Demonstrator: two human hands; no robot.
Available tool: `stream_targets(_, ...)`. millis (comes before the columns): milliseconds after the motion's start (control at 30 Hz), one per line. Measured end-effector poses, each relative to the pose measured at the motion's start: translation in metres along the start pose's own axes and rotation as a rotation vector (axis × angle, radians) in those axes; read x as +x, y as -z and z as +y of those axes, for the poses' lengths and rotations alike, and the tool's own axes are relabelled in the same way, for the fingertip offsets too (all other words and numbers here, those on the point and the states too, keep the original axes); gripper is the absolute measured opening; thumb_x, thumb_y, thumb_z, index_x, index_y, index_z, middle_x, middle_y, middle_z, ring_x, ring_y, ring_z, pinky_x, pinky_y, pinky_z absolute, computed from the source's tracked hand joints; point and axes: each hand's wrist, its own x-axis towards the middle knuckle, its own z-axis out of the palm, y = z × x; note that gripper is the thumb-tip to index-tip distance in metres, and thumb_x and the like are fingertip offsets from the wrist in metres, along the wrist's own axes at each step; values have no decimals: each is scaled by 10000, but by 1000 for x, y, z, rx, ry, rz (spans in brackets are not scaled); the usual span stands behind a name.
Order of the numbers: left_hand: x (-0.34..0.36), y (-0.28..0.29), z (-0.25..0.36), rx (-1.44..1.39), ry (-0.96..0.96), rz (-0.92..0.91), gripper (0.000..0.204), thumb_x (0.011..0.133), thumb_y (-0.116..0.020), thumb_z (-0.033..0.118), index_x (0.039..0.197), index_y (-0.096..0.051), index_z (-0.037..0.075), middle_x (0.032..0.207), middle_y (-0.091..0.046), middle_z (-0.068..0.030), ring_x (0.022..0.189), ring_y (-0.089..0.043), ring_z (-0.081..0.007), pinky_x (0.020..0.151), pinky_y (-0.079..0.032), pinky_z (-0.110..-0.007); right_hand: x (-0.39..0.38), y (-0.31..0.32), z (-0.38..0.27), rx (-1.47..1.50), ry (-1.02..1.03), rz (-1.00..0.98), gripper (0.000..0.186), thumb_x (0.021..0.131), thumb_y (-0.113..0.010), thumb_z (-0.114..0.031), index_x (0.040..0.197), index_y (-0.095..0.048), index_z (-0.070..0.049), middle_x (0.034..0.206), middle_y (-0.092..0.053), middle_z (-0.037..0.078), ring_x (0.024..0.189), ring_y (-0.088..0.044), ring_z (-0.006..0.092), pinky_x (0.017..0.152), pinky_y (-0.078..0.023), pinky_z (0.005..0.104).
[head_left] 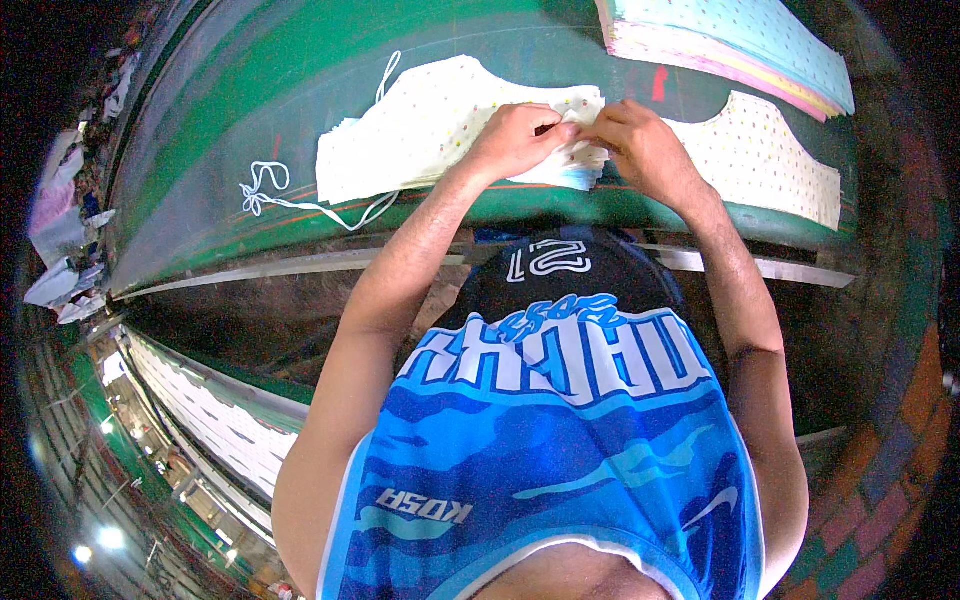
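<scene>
A stack of cut cream fabric pieces (pixel 420 115) with small coloured dots lies on the green table in front of me. At the stack's right end my left hand (pixel 520 138) is closed, thumb and fingers pinched on the fabric edge. My right hand (pixel 645 148) meets it there, its fingertips also pinched together at the same edge. The bit of cloth between the fingertips is mostly hidden by them. A thin white cord (pixel 350 222) runs out from under the stack and ends in a loose tangle on its left.
Another dotted cream fabric stack (pixel 770 160) lies just right of my right hand. Behind it sits a thick pile of blue, pink and yellow pieces (pixel 730 45). The green table (pixel 200 190) has a metal front edge close to my body. Scraps hang at the far left.
</scene>
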Motion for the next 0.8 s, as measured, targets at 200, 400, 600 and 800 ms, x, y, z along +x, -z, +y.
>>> stream_targets(200, -11, 10, 4, -102, 27, -50, 509, 938, -789, 511, 971, -725, 8, 729, -645, -121, 711, -624, -202, 689, -514, -389, 34, 0, -5, -21, 194, 158, 316, 850, -678, -103, 1165, -707, -98, 1117, -709, 92, 1078, -646, 335, 954, -540, 453)
stream_targets(400, -1, 10, -7, -223, 237, -14, 350, 982, -777, 385, 1046, -757, 41, 663, -610, -21, 588, -574, -113, 541, -464, -319, 37, -15, -2, -26, 153, 349, 332, 865, -765, -69, 1193, -715, -75, 1123, -707, 82, 1043, -652, 316, 922, -549, 451)
stream_targets(600, -1, 33, -4, -755, 406, 8, 242, 1029, -748, 304, 1080, -753, 68, 678, -603, 85, 472, -468, -16, 390, -338, -229, -12, -23, -13, 53, 40, 189, 303, 904, -768, -76, 1204, -724, -70, 1224, -693, 115, 1102, -647, 329, 943, -551, 458)
stream_targets(800, 5, 32, -14, -1037, 459, 32, 223, 1043, -721, 225, 1121, -713, 16, 928, -702, 15, 807, -650, -54, 723, -540, -228, -32, -37, -7, -112, 87, 165, 368, 768, -715, -53, 1133, -745, -80, 1162, -703, 90, 1110, -656, 285, 964, -548, 424)
